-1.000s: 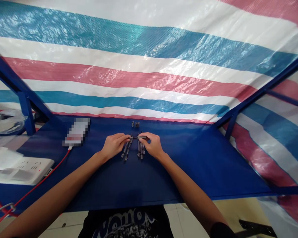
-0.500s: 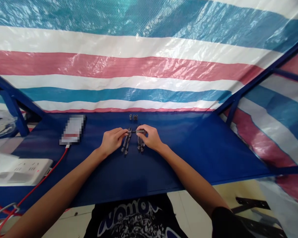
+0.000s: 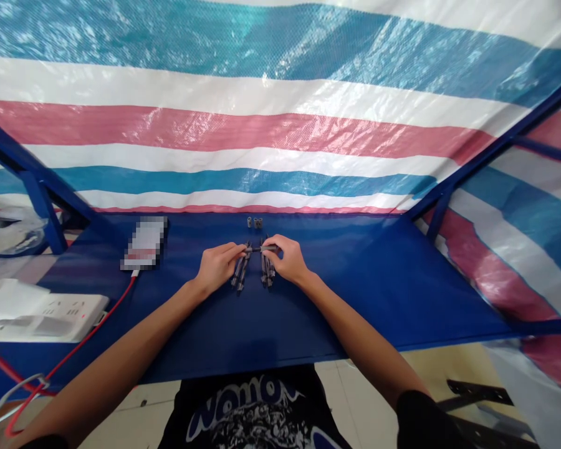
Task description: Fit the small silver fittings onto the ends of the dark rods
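Note:
My left hand (image 3: 219, 267) and my right hand (image 3: 286, 260) meet over the middle of a blue table (image 3: 364, 293). Between their pinched fingertips they hold a thin dark pen (image 3: 260, 248) lying crosswise. Below it lie two small bunches of dark pens, one bunch (image 3: 239, 273) by my left hand and the other bunch (image 3: 266, 272) by my right hand. A few small grey caps (image 3: 255, 222) stand just beyond the hands near the table's back edge.
A phone (image 3: 144, 243) lies at the left on a red cable (image 3: 91, 330) that runs to a white power strip (image 3: 42, 315). A striped red, white and blue tarp (image 3: 280, 125) walls the back and right. Blue frame bars (image 3: 37, 199) stand at both sides.
The hands keep their pinch on the crosswise pen and have hardly moved. The view has shifted slightly as my head moved.

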The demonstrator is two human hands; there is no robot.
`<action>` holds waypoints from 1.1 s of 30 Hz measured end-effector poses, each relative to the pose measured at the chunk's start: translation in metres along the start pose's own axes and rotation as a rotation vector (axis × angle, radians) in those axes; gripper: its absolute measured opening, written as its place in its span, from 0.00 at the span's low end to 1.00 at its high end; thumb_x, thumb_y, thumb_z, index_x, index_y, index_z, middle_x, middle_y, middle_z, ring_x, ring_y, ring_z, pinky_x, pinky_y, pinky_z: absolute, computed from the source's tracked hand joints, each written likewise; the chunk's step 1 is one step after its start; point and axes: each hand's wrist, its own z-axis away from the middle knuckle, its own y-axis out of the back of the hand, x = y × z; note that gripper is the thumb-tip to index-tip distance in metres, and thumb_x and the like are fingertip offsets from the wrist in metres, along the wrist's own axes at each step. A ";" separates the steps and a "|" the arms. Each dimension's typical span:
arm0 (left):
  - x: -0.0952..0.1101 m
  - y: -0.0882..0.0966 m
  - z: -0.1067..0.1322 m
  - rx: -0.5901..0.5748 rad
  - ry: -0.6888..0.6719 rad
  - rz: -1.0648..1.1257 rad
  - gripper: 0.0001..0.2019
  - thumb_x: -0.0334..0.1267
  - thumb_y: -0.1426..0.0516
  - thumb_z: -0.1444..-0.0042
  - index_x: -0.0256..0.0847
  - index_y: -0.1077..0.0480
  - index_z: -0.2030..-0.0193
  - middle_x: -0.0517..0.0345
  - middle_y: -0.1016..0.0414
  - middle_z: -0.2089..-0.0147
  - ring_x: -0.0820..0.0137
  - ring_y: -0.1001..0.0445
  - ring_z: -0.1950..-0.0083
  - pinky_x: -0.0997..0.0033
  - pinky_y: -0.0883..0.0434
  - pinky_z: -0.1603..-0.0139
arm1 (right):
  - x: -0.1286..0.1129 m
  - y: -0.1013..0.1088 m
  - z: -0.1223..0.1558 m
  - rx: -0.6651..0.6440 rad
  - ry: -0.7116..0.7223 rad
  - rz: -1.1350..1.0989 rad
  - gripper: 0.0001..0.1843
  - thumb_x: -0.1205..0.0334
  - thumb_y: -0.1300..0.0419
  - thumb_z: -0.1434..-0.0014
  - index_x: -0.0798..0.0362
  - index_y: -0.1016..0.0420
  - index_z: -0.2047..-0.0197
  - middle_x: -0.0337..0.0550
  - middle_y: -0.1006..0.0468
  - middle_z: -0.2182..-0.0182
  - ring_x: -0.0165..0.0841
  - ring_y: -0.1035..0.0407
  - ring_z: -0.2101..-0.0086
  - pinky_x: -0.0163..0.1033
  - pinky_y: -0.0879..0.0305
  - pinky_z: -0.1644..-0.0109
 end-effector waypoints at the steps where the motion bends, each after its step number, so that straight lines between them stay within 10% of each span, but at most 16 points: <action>1: 0.002 0.000 0.000 0.006 0.002 0.009 0.13 0.37 0.51 0.35 0.39 0.25 0.59 0.56 0.22 0.68 0.74 0.25 0.69 0.78 0.34 0.69 | -0.002 0.000 0.000 0.014 0.007 0.000 0.04 0.64 0.44 0.43 0.53 0.29 0.67 0.43 0.26 0.71 0.31 0.32 0.72 0.36 0.33 0.65; 33: 0.016 0.006 -0.001 0.068 -0.078 0.008 0.12 0.31 0.50 0.39 0.37 0.25 0.63 0.55 0.24 0.71 0.74 0.28 0.72 0.77 0.34 0.72 | -0.014 -0.014 0.008 0.088 0.003 -0.014 0.01 0.66 0.41 0.48 0.53 0.29 0.71 0.41 0.25 0.75 0.31 0.32 0.75 0.36 0.35 0.67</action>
